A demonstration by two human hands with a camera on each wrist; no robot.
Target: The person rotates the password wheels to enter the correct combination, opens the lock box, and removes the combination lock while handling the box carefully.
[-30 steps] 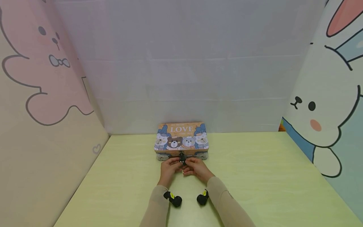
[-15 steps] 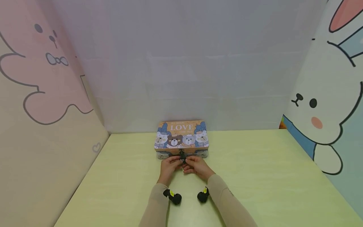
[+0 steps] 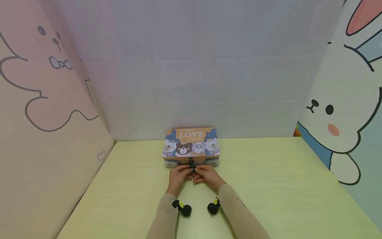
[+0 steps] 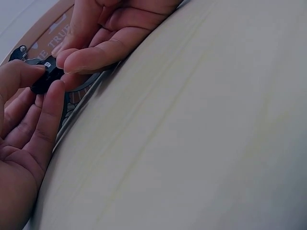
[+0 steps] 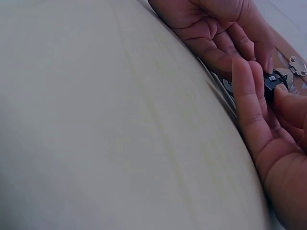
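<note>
barely anything has moved since 0.5 s ago: the tin box [image 3: 191,144] sits a hair lower in your head view, likely just your head tipping, and fewer white marks show on the black lock [image 4: 46,81]. that lock hangs at the box's front, by the metal clasp [image 5: 298,66]. both hands are narrow on it: your left hand [image 3: 178,178] and right hand [image 3: 209,176] each pinch it, thumbs on the body. what could go wrong: your 2 thumbs cover much of a tiny part, so you may misread it or nudge the wrong bit. if 1 pinch slips, the lock could swing back against the tin. pull too hard and the light-looking box may slide over the table [image 3: 268,186] or strain the clasp. can't tell whether the shackle is fully closed.
</note>
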